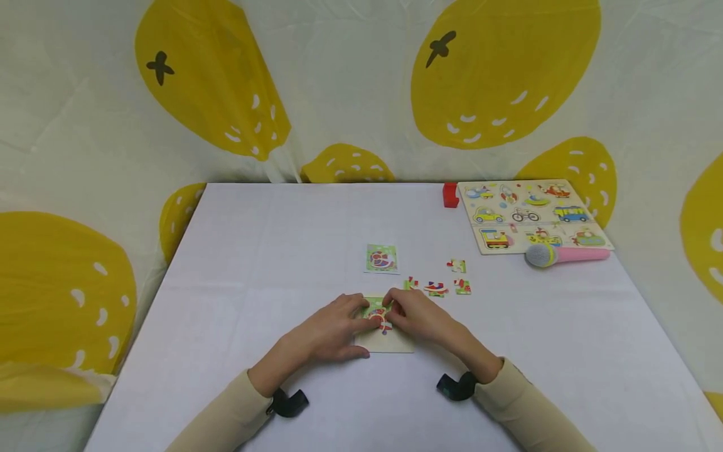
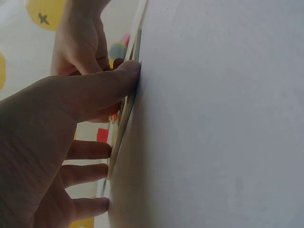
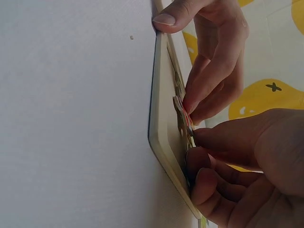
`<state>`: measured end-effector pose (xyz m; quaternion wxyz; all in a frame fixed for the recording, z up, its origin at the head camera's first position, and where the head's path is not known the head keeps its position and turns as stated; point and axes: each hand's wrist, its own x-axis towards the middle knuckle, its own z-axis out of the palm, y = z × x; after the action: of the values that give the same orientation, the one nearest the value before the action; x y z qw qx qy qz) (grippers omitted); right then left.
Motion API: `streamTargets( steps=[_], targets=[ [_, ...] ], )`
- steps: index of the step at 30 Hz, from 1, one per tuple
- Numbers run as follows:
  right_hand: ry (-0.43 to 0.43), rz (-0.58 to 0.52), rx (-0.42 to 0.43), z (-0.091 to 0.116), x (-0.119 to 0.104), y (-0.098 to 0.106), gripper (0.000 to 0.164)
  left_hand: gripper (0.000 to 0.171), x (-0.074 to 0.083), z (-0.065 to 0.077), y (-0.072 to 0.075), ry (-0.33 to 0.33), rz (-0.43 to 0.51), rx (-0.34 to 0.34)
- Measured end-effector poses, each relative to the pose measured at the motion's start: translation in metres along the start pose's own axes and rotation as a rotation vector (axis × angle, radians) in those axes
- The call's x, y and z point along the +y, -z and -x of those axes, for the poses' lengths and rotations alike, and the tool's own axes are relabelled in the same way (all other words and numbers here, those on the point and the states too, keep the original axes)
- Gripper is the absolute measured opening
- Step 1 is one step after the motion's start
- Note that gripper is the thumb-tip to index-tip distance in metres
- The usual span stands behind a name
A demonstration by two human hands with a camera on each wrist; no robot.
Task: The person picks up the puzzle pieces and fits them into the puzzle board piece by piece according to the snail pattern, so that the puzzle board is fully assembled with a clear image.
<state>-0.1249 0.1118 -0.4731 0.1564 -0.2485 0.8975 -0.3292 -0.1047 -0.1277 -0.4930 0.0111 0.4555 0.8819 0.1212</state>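
Observation:
A small square wooden puzzle board [image 1: 390, 343] lies flat on the table, with joined green-and-red picture pieces [image 1: 374, 306] in its far part. My left hand [image 1: 337, 323] holds the board with its thumb [image 3: 167, 19] at the near edge and fingers spread along the far side, the index finger reaching down onto a puzzle piece [image 3: 184, 115]. From the right, my right hand [image 1: 420, 314] pinches that piece, which stands tilted over the bare wood. Its other fingers curl in over the board. Fingers partly cover the picture.
Several loose puzzle pieces [image 1: 436, 289] lie beyond my right hand. A small square picture [image 1: 381, 258] sits past the board. Toward the back right are a red block [image 1: 450, 195], a wooden vehicle puzzle [image 1: 522, 226] and a pink toy microphone [image 1: 570, 254].

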Motion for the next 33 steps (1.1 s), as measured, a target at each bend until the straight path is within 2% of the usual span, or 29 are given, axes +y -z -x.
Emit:
streamTargets(
  steps=[16,22,28,33],
  targets=[
    [0.009,0.053,0.007,0.0000,-0.0022,-0.0022,0.012,0.052,0.0023,0.0000,-0.0007,-0.001,-0.035,0.005],
    [-0.003,0.058,0.003,-0.0017,-0.0015,-0.0032,0.013,0.050,0.0019,0.0003,-0.0011,-0.027,-0.047,0.035],
    [0.009,0.062,0.011,-0.0015,-0.0012,-0.0028,0.013,0.049,0.0016,0.0005,-0.0011,-0.031,-0.026,0.042],
    [-0.008,0.048,0.030,0.0009,0.0015,0.0054,0.016,0.049,0.0013,0.0008,-0.0014,-0.023,-0.004,0.024]
  ],
)
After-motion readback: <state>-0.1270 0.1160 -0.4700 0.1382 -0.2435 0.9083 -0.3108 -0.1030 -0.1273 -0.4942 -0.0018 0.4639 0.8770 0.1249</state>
